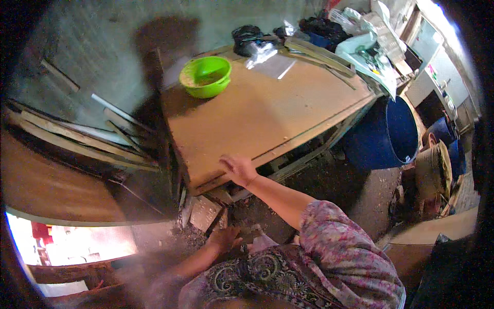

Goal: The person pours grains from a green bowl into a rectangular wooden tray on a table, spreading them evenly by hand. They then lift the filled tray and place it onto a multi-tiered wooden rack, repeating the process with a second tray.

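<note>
My right hand (240, 170) reaches out to the near edge of a brown wooden table (247, 116). Its loosely curled fingers are at the tabletop, and no object shows in them. Lower down, close to my body, is my left hand (224, 238), slightly blurred, with its fingers apart and nothing visible in it. A bright green plastic basin (206, 90) stands near the table's far left corner, away from both hands. Some pale brown matter clings inside it, but what it is I cannot tell. A clear plastic sheet or bag (270, 65) lies flat at the back.
Black plastic bags (249, 36) and a wooden tray or frame (320, 54) sit along the table's back. A large blue drum (370, 135) lies tipped at the right. Wooden boards (81, 139) lean at the left. Below the table corner is a block (205, 212).
</note>
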A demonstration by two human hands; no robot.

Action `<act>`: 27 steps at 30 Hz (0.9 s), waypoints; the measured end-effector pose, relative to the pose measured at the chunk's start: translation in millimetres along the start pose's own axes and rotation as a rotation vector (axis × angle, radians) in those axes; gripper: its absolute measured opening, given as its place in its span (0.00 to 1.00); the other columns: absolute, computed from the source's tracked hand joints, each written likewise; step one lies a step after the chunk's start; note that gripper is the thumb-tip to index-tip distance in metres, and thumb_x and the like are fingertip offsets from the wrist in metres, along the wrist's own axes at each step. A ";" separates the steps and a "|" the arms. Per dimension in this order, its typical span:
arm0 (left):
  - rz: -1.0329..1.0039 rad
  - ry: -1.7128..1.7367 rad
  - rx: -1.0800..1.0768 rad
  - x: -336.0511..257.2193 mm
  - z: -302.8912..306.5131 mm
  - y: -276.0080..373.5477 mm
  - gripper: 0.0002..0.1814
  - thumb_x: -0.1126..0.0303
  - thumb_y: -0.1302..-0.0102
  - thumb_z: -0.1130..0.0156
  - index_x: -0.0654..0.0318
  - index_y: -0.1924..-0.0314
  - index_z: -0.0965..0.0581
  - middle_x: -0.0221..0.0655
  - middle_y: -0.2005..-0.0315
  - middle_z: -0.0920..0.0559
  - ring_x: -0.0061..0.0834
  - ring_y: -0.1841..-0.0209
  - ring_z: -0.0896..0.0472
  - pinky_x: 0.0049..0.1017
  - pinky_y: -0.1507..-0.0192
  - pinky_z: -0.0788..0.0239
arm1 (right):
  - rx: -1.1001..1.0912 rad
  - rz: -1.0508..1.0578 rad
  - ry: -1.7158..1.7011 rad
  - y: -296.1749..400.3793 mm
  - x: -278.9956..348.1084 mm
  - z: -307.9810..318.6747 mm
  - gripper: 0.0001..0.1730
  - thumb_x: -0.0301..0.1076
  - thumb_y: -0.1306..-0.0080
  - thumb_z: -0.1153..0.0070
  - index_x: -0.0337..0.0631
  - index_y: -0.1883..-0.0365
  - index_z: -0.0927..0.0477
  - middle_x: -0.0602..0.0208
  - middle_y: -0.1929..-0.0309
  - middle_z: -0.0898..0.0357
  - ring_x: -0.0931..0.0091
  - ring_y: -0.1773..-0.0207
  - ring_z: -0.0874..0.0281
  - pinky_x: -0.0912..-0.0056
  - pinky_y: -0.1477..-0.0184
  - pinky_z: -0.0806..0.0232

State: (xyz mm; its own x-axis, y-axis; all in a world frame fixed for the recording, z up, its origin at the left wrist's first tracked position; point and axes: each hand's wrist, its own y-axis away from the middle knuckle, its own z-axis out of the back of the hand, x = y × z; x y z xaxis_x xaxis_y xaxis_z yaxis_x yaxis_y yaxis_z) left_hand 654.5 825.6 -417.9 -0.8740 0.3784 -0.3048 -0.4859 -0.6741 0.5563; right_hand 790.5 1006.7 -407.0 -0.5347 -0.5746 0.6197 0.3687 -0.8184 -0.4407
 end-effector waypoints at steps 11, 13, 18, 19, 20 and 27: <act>0.103 1.011 -1.154 -129.5 110.0 7.1 0.19 0.62 0.40 0.44 0.65 0.51 0.30 0.35 0.56 0.25 0.33 0.58 0.25 0.33 0.53 0.34 | -0.646 -0.705 0.129 262.0 -188.2 357.5 0.35 0.40 0.44 0.43 0.44 0.41 0.41 0.58 0.45 0.37 0.68 0.48 0.36 0.66 0.49 0.40; 0.164 1.281 -1.292 -131.1 111.4 -4.2 0.20 0.61 0.38 0.47 0.64 0.50 0.31 0.32 0.55 0.25 0.30 0.57 0.26 0.32 0.53 0.34 | -0.481 -1.016 -0.433 254.3 -168.4 378.5 0.36 0.46 0.41 0.48 0.48 0.38 0.47 0.60 0.43 0.40 0.66 0.48 0.37 0.59 0.49 0.42; 0.209 1.645 -1.209 -137.7 112.8 -46.3 0.25 0.57 0.38 0.47 0.63 0.45 0.35 0.32 0.51 0.29 0.29 0.49 0.30 0.31 0.50 0.36 | -0.309 -0.890 -1.326 205.3 -170.5 368.8 0.37 0.58 0.38 0.59 0.52 0.36 0.51 0.60 0.41 0.39 0.61 0.48 0.33 0.50 0.48 0.41; 0.149 1.693 -1.193 -138.8 116.5 -54.4 0.24 0.57 0.37 0.48 0.62 0.45 0.34 0.31 0.52 0.28 0.28 0.51 0.28 0.31 0.51 0.35 | -0.289 -0.832 -1.439 187.7 -176.6 368.7 0.34 0.55 0.38 0.58 0.50 0.38 0.48 0.61 0.45 0.37 0.62 0.50 0.32 0.51 0.51 0.38; 0.178 1.678 -1.178 -137.8 119.9 -61.4 0.27 0.55 0.39 0.47 0.63 0.44 0.36 0.33 0.50 0.29 0.30 0.48 0.31 0.33 0.50 0.36 | -0.268 -0.771 -1.551 169.7 -187.3 367.7 0.30 0.52 0.38 0.57 0.49 0.41 0.45 0.61 0.49 0.34 0.63 0.52 0.30 0.52 0.55 0.35; 0.808 1.389 -1.023 -99.1 171.7 -134.1 0.39 0.45 0.42 0.48 0.67 0.40 0.42 0.42 0.42 0.37 0.38 0.41 0.38 0.40 0.46 0.41 | -0.354 -1.082 -1.248 75.5 -255.9 332.9 0.11 0.36 0.39 0.51 0.42 0.63 0.37 0.65 0.70 0.33 0.71 0.73 0.27 0.67 0.76 0.28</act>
State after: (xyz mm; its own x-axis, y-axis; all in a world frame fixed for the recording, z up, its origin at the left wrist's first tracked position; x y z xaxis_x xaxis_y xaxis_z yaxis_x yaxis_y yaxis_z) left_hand 807.1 987.4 -329.5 0.0048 -0.5274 -0.8496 0.6207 -0.6645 0.4160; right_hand 1208.3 1089.6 -382.6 0.5384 0.4122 0.7350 -0.0074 -0.8698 0.4933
